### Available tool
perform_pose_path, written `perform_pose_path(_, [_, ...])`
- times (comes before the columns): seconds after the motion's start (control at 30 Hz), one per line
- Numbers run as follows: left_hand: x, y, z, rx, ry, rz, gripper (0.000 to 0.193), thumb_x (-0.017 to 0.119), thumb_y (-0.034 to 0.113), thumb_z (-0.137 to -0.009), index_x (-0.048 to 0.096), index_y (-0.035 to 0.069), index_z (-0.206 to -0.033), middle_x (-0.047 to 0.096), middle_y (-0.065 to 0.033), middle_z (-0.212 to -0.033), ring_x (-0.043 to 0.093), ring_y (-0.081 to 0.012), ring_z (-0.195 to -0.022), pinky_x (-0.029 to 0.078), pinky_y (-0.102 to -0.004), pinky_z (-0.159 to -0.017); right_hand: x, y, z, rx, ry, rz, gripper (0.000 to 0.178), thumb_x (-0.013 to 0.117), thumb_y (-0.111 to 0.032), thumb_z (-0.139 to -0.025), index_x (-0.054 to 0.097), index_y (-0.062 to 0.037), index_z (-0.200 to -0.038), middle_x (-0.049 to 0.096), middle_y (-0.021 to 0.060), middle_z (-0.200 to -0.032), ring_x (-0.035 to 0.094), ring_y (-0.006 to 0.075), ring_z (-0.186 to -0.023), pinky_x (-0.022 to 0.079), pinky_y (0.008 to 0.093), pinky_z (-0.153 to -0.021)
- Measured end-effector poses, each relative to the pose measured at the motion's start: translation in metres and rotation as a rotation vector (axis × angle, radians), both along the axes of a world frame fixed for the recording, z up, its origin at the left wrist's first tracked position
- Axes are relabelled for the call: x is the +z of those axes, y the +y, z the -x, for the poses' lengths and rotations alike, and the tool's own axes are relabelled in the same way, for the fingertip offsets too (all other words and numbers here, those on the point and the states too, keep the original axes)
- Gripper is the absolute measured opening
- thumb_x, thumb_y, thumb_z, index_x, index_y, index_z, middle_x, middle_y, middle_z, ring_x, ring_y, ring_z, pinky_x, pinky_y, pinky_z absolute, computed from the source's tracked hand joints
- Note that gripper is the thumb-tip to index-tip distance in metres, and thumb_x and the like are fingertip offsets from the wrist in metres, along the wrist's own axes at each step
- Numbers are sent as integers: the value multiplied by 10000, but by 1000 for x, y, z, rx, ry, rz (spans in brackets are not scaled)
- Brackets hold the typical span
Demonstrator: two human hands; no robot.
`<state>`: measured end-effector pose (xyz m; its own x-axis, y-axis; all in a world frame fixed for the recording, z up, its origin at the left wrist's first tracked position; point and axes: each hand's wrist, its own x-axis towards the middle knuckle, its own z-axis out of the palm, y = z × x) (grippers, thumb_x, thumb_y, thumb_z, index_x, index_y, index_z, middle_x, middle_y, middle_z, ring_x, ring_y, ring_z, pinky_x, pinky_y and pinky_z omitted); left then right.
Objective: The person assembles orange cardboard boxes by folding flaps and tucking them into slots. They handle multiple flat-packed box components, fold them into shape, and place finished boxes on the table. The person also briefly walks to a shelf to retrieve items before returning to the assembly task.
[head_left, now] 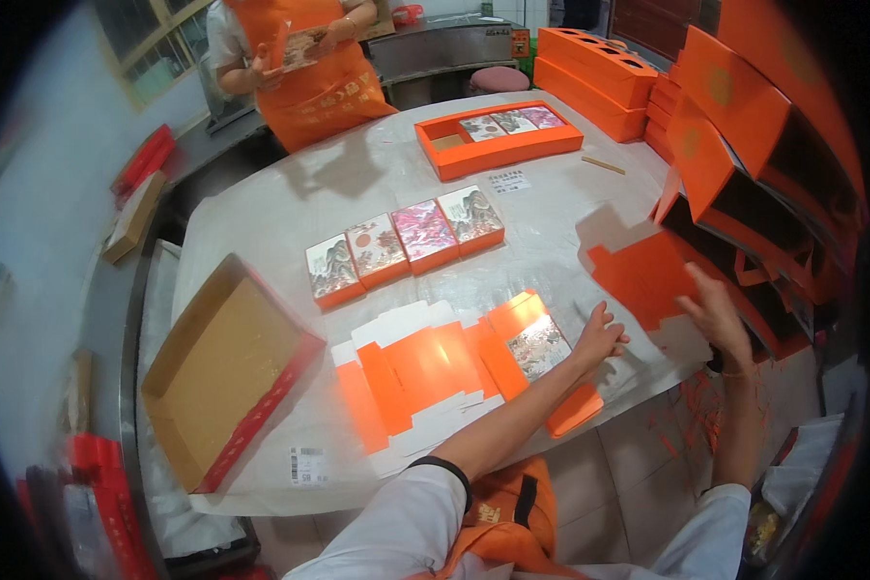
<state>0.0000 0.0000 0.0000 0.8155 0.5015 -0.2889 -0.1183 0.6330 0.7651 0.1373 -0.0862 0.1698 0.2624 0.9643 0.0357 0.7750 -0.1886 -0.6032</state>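
My left hand [599, 340], with fingers loosely spread, hovers above the right end of the flat cartons and holds nothing. At the table's right side my right hand [717, 307] grips the edge of a flat orange carton [638, 275], which casts a shadow on the cover beneath it. Beside my left forearm lie folded-flat orange cartons with white flaps [425, 372]. A flat carton with a landscape picture [539, 346] lies beneath my left hand. Beyond them, several small picture-topped boxes [423, 232] stand in a row.
An open cardboard box [224, 377] leans at left. Farther back sits an orange tray box [502, 161] partly filled with small boxes. Orange gift bags [734, 164] stack up at right. A co-worker in an orange apron [314, 92] holds a picture-printed piece across the covered table [251, 217].
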Motion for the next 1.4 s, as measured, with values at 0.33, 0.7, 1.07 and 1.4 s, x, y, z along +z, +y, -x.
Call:
perform_pose_path(0.33, [-33,17,94,149,232,-218,554,567,260,-880,344,75,-1352,600,-58,-918,560,-123,-645,444,-247,-534,-105,35,-27,-32,-179,212,389,580,-87,-747,559,1,-1125,614,203,-1010,595,338,-930,464,388,-816])
perform_pose_path(0.7, [95,41,15,181,-393,-517,471,490,39,-812,355,-21,-1259,484,-160,-1180,476,-225,-1110,404,-330,-926,-59,-16,4,-144,590,-522,283,648,-132,-861,594,-54,-1128,607,-15,-1052,543,70,-947,461,250,-823])
perform_pose_path(1.07, [31,34,14,132,-107,-797,408,462,52,-858,378,-15,-1252,481,-170,-1202,465,-262,-1152,378,-337,-966,-120,-21,10,-179,719,-561,260,620,-16,-830,595,-48,-1086,577,28,-1114,546,126,-981,458,269,-804])
perform_pose_path(1.4, [68,37,143,-288,-99,53,562,468,364,-931,415,-58,-1299,553,-131,-1211,559,-196,-1074,462,-306,-914,-83,-44,80,277,-840,-785,207,659,-53,-736,498,-117,-850,650,23,-1019,608,215,-977,418,371,-879])
